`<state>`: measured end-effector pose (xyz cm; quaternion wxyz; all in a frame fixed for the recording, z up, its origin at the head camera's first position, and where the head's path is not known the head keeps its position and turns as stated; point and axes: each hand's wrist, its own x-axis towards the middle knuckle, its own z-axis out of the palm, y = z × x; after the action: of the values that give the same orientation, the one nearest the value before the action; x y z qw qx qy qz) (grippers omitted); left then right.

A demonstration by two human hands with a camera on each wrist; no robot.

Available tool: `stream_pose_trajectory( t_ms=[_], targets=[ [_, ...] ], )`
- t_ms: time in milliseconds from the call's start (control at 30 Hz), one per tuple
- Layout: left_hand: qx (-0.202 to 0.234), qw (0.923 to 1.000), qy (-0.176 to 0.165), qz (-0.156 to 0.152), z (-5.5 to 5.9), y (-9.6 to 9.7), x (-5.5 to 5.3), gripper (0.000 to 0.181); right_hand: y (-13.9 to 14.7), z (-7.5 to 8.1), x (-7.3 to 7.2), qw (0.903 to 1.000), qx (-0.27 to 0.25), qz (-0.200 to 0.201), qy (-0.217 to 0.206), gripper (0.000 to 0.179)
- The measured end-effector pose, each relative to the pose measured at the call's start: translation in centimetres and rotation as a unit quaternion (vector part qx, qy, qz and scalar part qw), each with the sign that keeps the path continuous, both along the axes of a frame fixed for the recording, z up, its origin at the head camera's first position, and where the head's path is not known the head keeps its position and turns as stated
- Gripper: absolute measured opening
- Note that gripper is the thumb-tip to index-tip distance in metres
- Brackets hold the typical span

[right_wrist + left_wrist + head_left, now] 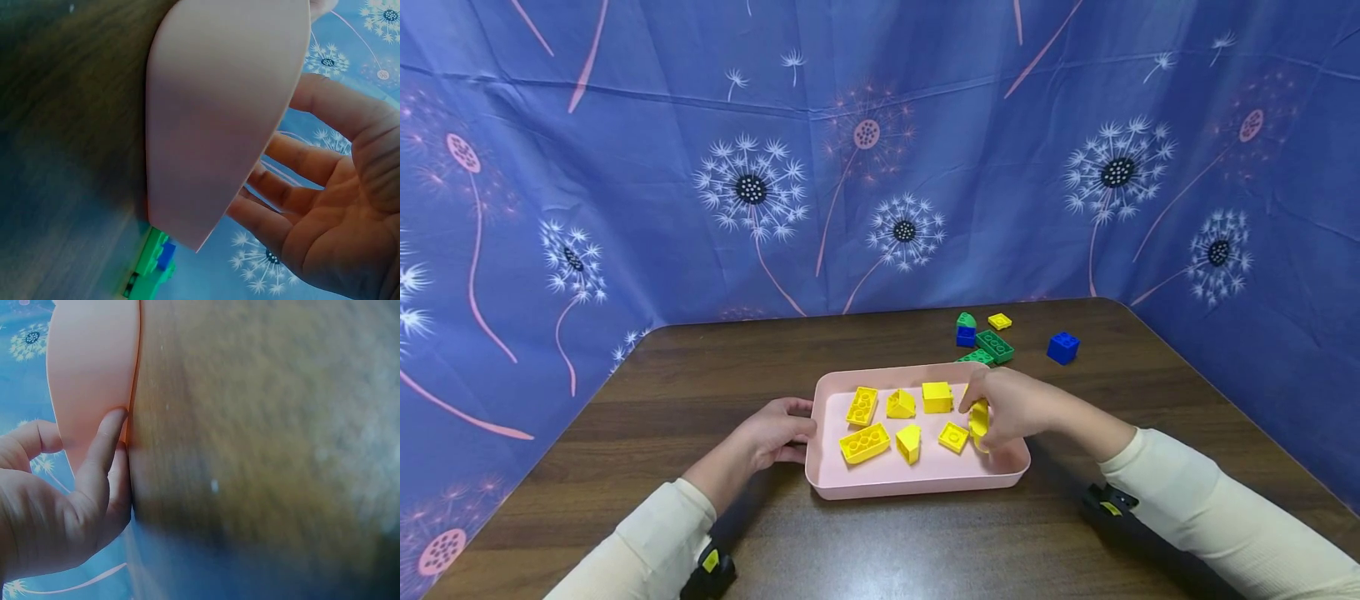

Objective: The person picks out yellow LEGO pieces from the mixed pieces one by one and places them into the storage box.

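Observation:
A pink tray [925,486] lies on the table with several yellow toy building bricks [864,443] in it, some rectangular, some with sloped sides. At its left end, my left hand [777,432] holds the tray, thumb at the rim and fingers [111,428] along the lower edge of the outer wall. Reaching over the right end, my right hand [1011,406] grips a yellow brick [978,421] between thumb and fingers inside the tray. In the right wrist view the tray wall [219,112] hides that brick and the fingertips.
Behind the tray's right corner lie several green bricks [996,346], a small blue brick [966,336] and a flat yellow brick [1000,321]. Farther right stands a larger blue brick [1063,348]. A blue dandelion-print cloth [880,167] hangs behind the wooden table [715,350].

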<state>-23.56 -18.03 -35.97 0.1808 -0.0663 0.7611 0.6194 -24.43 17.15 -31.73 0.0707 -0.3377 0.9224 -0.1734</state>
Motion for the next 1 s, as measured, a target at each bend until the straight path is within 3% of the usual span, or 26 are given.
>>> stream_pose_trajectory(
  t_ms=[233,533,1000],
  targets=[
    [-0.006,1.0,0.001,0.003,-0.01,-0.03,0.07,0.057,-0.36,-0.22,0.57,0.9996,0.023,0.007,-0.015,0.031],
    [-0.018,0.9998,-0.002,0.007,-0.09,0.09,0.0,0.056,-0.28,-0.5,0.78,0.9995,0.021,0.014,-0.018,0.034],
    [0.001,1.0,0.008,-0.005,-0.06,0.01,0.22,0.059,0.14,-0.3,0.96,0.9993,0.023,0.024,-0.018,0.037]
  ],
)
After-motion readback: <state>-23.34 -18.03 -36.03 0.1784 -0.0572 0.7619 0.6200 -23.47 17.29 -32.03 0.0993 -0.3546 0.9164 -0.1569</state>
